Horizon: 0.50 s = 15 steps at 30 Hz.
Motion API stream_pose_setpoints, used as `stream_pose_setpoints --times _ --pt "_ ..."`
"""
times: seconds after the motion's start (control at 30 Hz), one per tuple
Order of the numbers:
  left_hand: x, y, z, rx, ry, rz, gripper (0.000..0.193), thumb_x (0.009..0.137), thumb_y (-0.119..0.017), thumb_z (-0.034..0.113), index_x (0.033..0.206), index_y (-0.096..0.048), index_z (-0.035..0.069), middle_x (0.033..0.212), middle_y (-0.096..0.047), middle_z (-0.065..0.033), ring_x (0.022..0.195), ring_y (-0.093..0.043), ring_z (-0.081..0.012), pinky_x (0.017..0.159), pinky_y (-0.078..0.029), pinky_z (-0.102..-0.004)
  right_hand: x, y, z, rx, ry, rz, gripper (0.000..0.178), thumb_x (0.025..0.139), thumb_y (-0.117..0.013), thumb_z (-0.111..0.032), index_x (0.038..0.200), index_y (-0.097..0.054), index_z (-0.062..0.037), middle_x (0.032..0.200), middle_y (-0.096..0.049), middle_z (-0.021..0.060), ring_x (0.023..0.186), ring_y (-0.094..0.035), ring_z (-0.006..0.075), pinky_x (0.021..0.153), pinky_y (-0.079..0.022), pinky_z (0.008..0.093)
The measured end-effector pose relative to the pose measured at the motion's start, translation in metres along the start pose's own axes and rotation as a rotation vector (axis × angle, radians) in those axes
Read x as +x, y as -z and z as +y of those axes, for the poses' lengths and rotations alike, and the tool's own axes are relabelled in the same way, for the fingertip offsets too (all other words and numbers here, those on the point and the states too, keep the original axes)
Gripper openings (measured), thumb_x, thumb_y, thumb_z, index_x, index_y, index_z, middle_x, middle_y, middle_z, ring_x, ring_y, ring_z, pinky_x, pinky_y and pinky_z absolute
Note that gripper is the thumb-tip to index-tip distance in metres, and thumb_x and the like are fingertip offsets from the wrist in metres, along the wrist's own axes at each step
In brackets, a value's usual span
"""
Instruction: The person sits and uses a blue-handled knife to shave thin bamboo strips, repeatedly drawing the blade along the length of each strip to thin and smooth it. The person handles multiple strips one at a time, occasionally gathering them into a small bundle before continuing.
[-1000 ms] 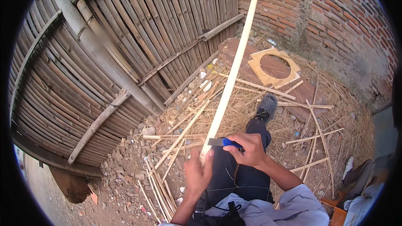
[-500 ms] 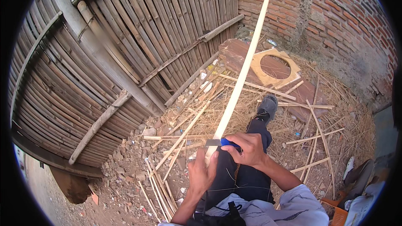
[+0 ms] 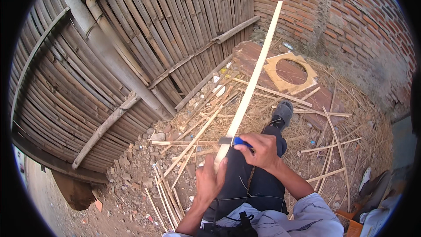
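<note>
A long pale strip (image 3: 250, 90), bamboo or wood, slants from my lap up toward the brick wall. My left hand (image 3: 210, 178) pinches its near end between thumb and fingers. In my right hand (image 3: 262, 149) is a knife (image 3: 240, 141) with a blue handle, the fingers wrapped round it. Its grey blade lies crosswise on the strip, a little beyond my left hand. My dark-trousered leg (image 3: 263, 180) stretches out under both hands, ending in a dark shoe (image 3: 283, 112).
Split strips (image 3: 169, 197) lie at my left; more (image 3: 335, 142) are strewn over straw at the right. Ahead, a tan board with a round hole (image 3: 285, 88) rests on a reddish-brown slab (image 3: 247, 57). A bamboo fence (image 3: 131, 30) and a brick wall (image 3: 298, 13) stand close.
The knife in my right hand has slid slightly up the strip, away from my left hand. The strip's far end sits a bit lower in view. My left hand keeps its hold.
</note>
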<state>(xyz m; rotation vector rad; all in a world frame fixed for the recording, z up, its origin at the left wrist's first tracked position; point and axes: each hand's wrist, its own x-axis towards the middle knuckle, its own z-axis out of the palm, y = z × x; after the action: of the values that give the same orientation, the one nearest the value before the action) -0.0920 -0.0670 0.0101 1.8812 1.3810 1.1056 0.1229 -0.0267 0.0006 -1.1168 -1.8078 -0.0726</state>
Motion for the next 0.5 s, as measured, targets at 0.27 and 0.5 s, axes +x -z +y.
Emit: stream_pose_setpoints --times 0.27,0.5 --pt "-0.046 0.014 -0.040 0.010 0.129 -0.005 0.019 0.104 -0.071 0.018 0.106 -0.062 0.001 0.070 -0.070 -0.0179 0.060 -0.074 -0.0326 0.056 -0.054 -0.0411 0.031 0.061 0.081 0.064 -0.473 0.227 0.025 0.109 -0.065 -0.024 0.109 -0.070 0.0006 0.081 -0.069 0.0058 0.072 -0.056 0.0099 0.065 -0.045 0.0298" --pt "-0.023 0.006 -0.026 -0.018 0.139 -0.002 0.018 0.104 -0.071 0.017 0.111 -0.064 0.002 0.077 -0.072 -0.0190 0.063 -0.073 -0.0313 0.059 -0.054 -0.0406 0.014 0.024 0.024 0.767 -0.580 -0.070 0.042 0.103 -0.075 -0.017 0.137 -0.062 0.0041 0.113 -0.076 0.0095 0.098 -0.068 0.0096 0.084 -0.055 0.0265"
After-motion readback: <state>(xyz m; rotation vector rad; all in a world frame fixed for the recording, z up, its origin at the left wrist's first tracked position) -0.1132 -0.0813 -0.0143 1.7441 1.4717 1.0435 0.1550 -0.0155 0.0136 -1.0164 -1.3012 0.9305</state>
